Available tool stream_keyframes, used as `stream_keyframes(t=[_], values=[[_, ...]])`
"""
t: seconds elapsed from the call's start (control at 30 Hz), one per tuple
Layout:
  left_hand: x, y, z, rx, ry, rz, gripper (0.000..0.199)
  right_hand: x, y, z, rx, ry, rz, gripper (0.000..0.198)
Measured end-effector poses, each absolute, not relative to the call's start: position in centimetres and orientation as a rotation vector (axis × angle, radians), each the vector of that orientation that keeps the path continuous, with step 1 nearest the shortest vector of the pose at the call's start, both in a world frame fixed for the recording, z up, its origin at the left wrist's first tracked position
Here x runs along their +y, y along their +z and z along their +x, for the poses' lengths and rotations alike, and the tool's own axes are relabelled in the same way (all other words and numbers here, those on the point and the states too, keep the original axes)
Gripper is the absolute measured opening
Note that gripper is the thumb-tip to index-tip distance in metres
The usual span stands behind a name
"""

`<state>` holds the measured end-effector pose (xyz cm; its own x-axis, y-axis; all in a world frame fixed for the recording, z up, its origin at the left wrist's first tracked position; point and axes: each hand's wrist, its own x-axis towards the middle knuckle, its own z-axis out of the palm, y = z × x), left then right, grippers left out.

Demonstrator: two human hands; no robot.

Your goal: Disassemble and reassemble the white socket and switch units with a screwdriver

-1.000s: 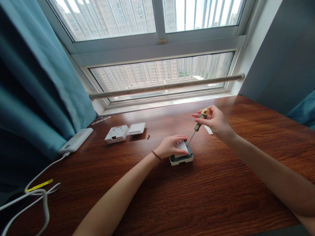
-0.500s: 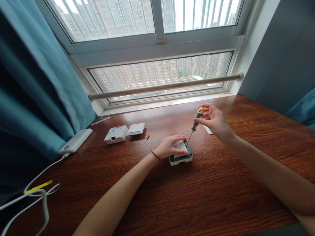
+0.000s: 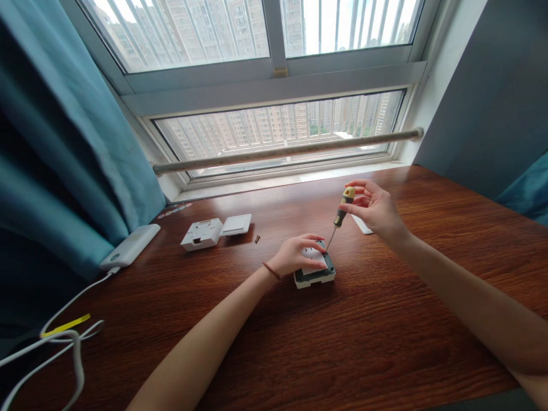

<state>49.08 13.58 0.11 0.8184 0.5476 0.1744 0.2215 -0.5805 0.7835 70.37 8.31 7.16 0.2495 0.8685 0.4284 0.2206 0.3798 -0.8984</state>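
Observation:
A wall socket (image 3: 315, 267) with a white face and dark frame sits on a white box on the wooden table. My left hand (image 3: 297, 255) grips its face, thumb on the near side and fingers across the far side. In my right hand (image 3: 373, 206) is a screwdriver (image 3: 343, 206) with a yellow and grey handle, pinched between thumb and fingers. The shaft slants down to the left, its tip at the right side of the socket's dark frame. Whether a screw lies under the tip is too small to tell.
To the left lie a white mounting box (image 3: 202, 234), a white square plate (image 3: 237, 225) and small screws (image 3: 257, 239). Behind my right hand is a white flat piece (image 3: 362, 225). A power bank (image 3: 131, 246) with a white cable (image 3: 75, 302) rests by the curtain (image 3: 107, 142).
The screwdriver handle has turned slightly in my right hand, and its fingers have shifted a little. My left hand stays on the socket.

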Motion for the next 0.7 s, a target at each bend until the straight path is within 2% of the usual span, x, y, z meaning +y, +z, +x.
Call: stream_keyframes(t=[0.1,0.2,0.4,0.63,0.7], values=[[13.47,0.14,49.12,0.574,0.532,2.198,0.043,7.82,7.71,70.17,-1.284,0.747,-1.026,0.042],[13.35,0.20,49.17,0.625,0.598,2.223,0.054,7.48,7.95,69.84,-1.293,0.752,-1.007,0.037],[13.40,0.29,49.19,0.607,0.617,2.278,0.038,7.94,7.50,70.08,-1.308,0.569,-1.164,0.042],[13.47,0.34,49.22,0.578,0.585,2.248,0.033,7.84,7.65,70.09,-1.285,0.689,-1.050,0.037],[13.50,0.35,49.23,0.571,0.583,2.246,0.032,7.93,7.51,69.95,-1.267,0.667,-1.057,0.044]])
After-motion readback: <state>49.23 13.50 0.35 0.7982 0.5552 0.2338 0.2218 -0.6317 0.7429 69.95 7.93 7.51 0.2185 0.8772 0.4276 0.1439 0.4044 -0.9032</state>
